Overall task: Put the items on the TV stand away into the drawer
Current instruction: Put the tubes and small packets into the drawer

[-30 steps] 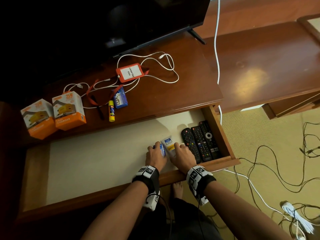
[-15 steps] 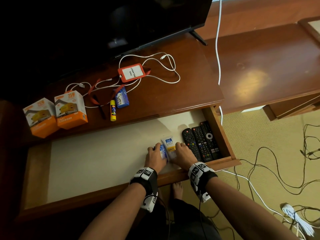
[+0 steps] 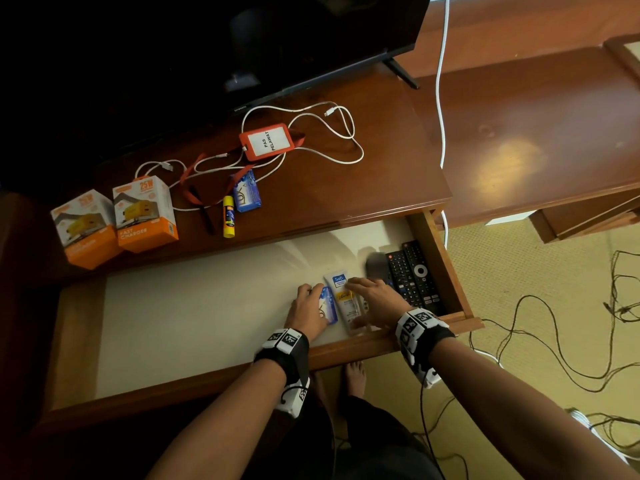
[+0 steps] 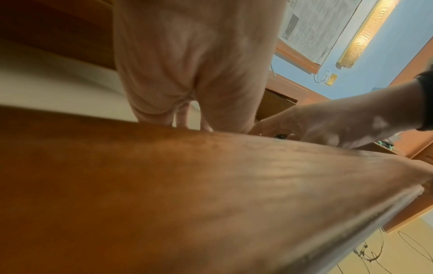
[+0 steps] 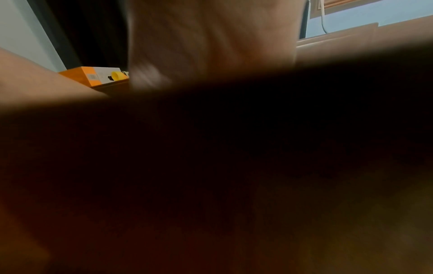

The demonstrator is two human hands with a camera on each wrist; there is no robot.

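In the head view the drawer [image 3: 349,348] stands pulled out, and both hands are inside it near the front right. My left hand [image 3: 309,308] lies curled over a blue soap packet [image 3: 329,305] on the drawer floor. Beside it lies a white and yellow tube [image 3: 343,296]. My right hand [image 3: 372,295] hovers over the tube with its fingers spread and blurred, holding nothing. On the stand are two orange charger boxes [image 3: 83,230] [image 3: 145,213], a glue stick [image 3: 229,217], a second blue packet [image 3: 246,191], a red badge holder [image 3: 265,142], a white cable [image 3: 332,133] and a black pen [image 3: 205,213].
Black remotes [image 3: 414,275] lie at the drawer's right end. The TV [image 3: 242,46] stands at the back of the stand. Cables trail over the floor [image 3: 540,323] to the right. The drawer front [image 4: 187,185] fills the left wrist view, and the right wrist view is mostly dark.
My right hand has let go of the tube and risen a little over it. My left hand stays on the blue packet.
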